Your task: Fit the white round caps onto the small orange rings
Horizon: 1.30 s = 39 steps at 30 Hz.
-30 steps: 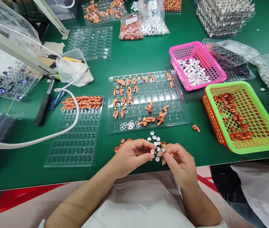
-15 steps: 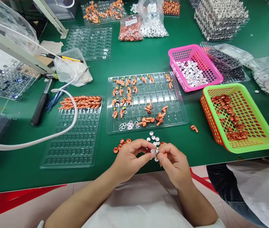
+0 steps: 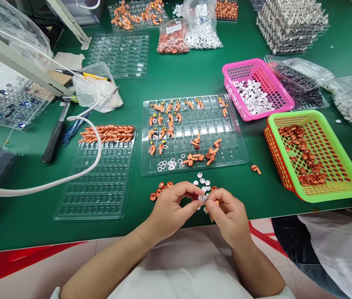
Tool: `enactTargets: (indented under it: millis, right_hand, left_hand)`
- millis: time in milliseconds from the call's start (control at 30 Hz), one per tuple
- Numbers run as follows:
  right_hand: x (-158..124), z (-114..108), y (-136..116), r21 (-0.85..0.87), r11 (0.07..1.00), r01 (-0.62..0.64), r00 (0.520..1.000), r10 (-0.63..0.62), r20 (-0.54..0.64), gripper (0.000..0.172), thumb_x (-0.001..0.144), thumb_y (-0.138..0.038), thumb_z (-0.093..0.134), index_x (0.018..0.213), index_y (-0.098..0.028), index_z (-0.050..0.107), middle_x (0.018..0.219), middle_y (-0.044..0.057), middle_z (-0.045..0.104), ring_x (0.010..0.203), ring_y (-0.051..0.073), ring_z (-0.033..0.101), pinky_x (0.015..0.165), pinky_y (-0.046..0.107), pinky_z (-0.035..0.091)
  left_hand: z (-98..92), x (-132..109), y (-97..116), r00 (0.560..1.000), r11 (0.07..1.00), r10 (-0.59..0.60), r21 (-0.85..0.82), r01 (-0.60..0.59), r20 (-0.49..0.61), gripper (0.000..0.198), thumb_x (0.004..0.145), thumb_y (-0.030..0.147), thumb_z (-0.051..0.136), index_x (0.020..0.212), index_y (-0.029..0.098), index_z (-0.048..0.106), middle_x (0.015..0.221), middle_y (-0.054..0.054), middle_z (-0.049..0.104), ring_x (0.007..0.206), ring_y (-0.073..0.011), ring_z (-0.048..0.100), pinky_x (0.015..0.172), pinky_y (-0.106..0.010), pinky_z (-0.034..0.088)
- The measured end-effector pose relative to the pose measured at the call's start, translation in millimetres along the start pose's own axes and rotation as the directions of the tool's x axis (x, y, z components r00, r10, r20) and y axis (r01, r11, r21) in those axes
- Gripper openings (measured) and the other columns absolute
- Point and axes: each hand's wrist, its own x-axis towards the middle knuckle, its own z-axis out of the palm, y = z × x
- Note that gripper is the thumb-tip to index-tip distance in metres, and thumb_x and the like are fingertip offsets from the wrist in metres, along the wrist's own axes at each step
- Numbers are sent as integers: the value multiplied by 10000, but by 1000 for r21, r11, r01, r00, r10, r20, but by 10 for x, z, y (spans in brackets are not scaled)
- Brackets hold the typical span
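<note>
My left hand (image 3: pixel 171 211) pinches a small white-silver round piece (image 3: pixel 203 198) between thumb and fingertips. My right hand (image 3: pixel 230 218) is closed on an orange earbud shell (image 3: pixel 216 202), mostly hidden by the fingers. Both sets of fingertips meet, so where the two parts touch is too small to make out. Just behind the hands lie loose white discs (image 3: pixel 207 182). Several orange-brown round caps (image 3: pixel 158 191) lie beyond my left hand. Past them, a clear tray (image 3: pixel 191 135) holds orange earbud shells and white rings (image 3: pixel 171 163).
At right stand a green basket (image 3: pixel 350 182) of orange-brown caps and a pink basket (image 3: pixel 258 62) of white pieces. A single orange shell (image 3: pixel 256 168) lies beside the green one. At left are a half-filled tray (image 3: pixel 91 187), a white cable (image 3: pixel 96 155) and a hammer (image 3: pixel 53 141).
The view has shifted slightly, so the table's things appear a little to the right. My hands stay together in nearly the same place, with only tiny fingertip movement.
</note>
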Motion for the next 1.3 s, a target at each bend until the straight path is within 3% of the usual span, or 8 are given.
enactTargets:
  millis: [267,367,500,700,833,1000,1200,1300]
  right_hand:
    - [6,-66,31,38,999,-6,999,8,-40,195,902,-322,575,750,-200,580,653,-17,580,522,105,493,484,227,404]
    - [13,-204,86,42,999,1,981,7,-194,155,893,-294,595,767,-204,590,663,-17,578,531,105,484,474,226,389]
    - [23,-334,147,16,999,49,920,-39,-390,145,877,-286,616,759,-205,596,678,-5,578,572,122,513,478,234,384]
    - [-6,-335,187,-113,992,52,936,-88,-342,132,894,-273,610,779,-209,602,735,-6,613,594,112,524,528,239,401]
    - [-15,-348,226,-121,990,78,951,-110,-288,156,917,-293,585,787,-208,590,754,-9,613,576,104,504,529,243,395]
    - [-32,-374,222,-134,987,91,957,-124,-262,150,918,-291,579,793,-209,593,770,-4,617,572,105,509,526,244,398]
    - [-80,-394,197,-148,981,129,936,-170,-309,140,894,-284,607,772,-216,601,767,1,626,595,116,539,514,236,400]
    - [-54,-346,191,-179,976,126,949,-171,-266,131,903,-285,593,791,-219,606,781,1,637,587,113,547,508,232,402]
  left_hand:
    - [-22,-4,-21,1000,999,9,44,-8,-6,113,808,141,693,909,188,711,844,-27,727,737,-143,667,659,-233,542]
    - [-64,4,-43,997,973,79,217,-72,-22,101,822,154,699,916,190,713,830,-27,710,745,-154,641,673,-266,524]
    - [-43,59,-81,977,853,215,488,-186,-4,116,840,148,687,936,201,727,841,-43,659,850,-197,588,745,-330,497]
    - [97,166,-64,971,727,219,646,-231,100,184,858,126,642,1022,158,719,909,-89,634,894,-240,533,763,-383,498]
    - [87,150,-49,973,672,193,705,-226,128,236,879,119,595,1090,126,700,941,-109,629,908,-258,525,779,-421,505]
    - [-77,94,-27,972,674,194,702,-232,136,273,910,143,554,1155,123,672,1013,-116,627,961,-255,546,796,-411,528]
    - [-528,51,6,977,652,213,749,-117,-33,276,929,118,502,1155,117,658,1117,-118,643,1052,-239,589,904,-403,520]
    - [-630,45,-8,984,650,175,755,-90,-32,237,924,117,514,1097,133,675,1074,-100,665,1025,-234,596,888,-400,523]
